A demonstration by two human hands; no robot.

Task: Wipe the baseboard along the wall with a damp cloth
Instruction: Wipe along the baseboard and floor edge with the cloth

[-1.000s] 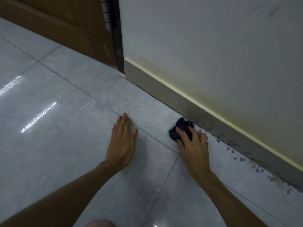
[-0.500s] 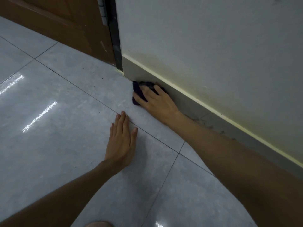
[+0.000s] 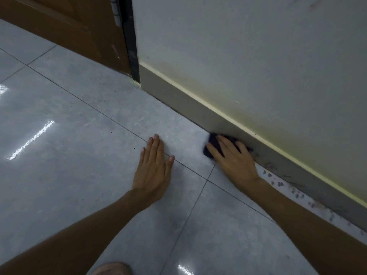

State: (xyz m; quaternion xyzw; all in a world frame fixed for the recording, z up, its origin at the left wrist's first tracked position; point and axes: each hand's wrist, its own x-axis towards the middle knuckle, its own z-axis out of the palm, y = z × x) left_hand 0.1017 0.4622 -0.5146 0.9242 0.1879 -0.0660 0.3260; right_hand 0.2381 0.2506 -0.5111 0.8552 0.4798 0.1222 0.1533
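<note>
A grey baseboard with a pale yellow top strip runs along the foot of the white wall, from the door frame down to the right. A dark purple cloth is bunched against its lower edge where it meets the floor. My right hand presses on the cloth, fingers spread over it. My left hand lies flat on the floor tile, palm down, holding nothing. Right of the cloth, the baseboard shows dark smudges.
A brown wooden door and a dark door frame stand at the upper left. Dark specks dot the floor along the baseboard at the right. Glossy grey tiles cover the floor. A knee shows at the bottom edge.
My right hand swept the cloth along the baseboard up to the corner by the door frame, then back to the right to the middle stretch. My left hand stayed planted.
</note>
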